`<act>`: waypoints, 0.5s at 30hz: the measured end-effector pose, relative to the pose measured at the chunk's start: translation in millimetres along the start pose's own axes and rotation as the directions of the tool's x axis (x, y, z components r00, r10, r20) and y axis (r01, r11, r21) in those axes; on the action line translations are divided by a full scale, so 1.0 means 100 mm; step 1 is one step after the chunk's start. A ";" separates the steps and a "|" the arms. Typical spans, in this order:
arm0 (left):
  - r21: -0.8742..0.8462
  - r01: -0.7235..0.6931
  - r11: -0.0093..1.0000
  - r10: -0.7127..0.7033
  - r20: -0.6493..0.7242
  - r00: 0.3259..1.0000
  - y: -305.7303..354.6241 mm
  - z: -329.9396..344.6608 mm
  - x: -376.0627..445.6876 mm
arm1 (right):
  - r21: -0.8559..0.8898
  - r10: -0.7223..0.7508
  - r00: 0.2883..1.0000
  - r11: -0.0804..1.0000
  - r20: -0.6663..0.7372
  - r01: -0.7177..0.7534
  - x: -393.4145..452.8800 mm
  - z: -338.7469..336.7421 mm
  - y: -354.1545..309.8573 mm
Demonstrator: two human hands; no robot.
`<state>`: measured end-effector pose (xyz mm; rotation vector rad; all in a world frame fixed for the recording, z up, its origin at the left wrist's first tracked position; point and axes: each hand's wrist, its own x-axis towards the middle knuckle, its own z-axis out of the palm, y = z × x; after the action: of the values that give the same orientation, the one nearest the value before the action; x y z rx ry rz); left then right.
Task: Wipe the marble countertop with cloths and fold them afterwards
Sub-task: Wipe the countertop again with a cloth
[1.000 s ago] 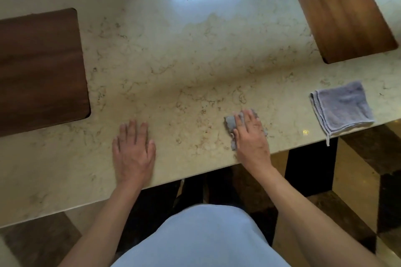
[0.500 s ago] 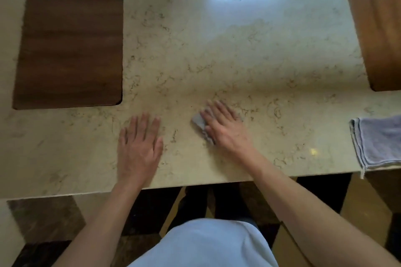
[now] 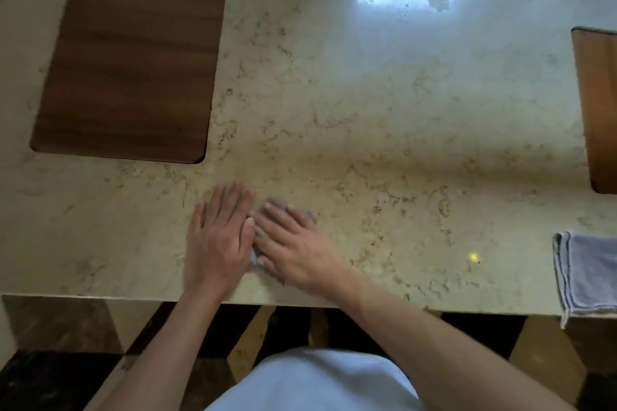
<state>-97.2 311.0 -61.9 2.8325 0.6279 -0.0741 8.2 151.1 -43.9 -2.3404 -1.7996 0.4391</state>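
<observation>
Grey cloth [image 3: 310,215] mostly hidden under flat, spread right hand [image 3: 293,243]; left hand [image 3: 218,237] flat, empty, on marble countertop [image 3: 384,130]. Second cloth [image 3: 591,274] cut off at right edge.

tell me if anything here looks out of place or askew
Only the folded cloth at the right: its near corner hangs over the countertop edge. A dull smudge also breaks the glare at the far side.

Dim, warm light overall. Bright bluish window glare on the countertop [image 3: 334,117] at upper right of frame. My right hand [image 3: 293,245] is motion-blurred, soft shadow band mid-frame, wide-angle bending at the edges.
</observation>
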 end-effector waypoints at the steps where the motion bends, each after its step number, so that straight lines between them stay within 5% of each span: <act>1: -0.026 0.015 1.000 -0.015 0.000 1.000 0.01 -0.01 0.00 | -0.006 0.020 1.000 1.000 0.007 -0.020 0.22 -0.10 0.18; 6: 0.097 -0.027 0.995 0.024 0.036 0.999 0.05 0.00 0.01 | -0.034 0.454 0.890 0.890 -0.041 -0.455 1.00 -0.80 1.58; 9: 0.060 -0.006 0.998 0.005 0.016 1.000 0.07 -0.03 0.00 | -0.047 0.507 0.853 0.856 -0.125 -0.515 0.94 -0.81 1.78; 11: -0.058 0.095 0.994 -0.097 -0.035 0.995 0.16 -0.08 0.04 | -0.055 0.374 0.919 0.922 -0.125 -0.383 0.70 -0.53 1.24; 13: -0.216 0.180 0.960 -0.202 -0.088 0.975 0.36 -0.14 0.15 | -0.012 0.058 0.997 0.998 -0.050 -0.059 0.23 -0.14 0.51; 15: -0.298 0.183 0.937 -0.221 -0.102 0.970 0.59 -0.20 0.32 | 0.066 -0.246 0.969 0.968 0.035 0.243 -0.14 0.04 0.11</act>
<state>-43.3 277.5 -32.4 2.5004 0.8819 0.1608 13.5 134.2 -49.3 -2.0486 -2.0307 0.5034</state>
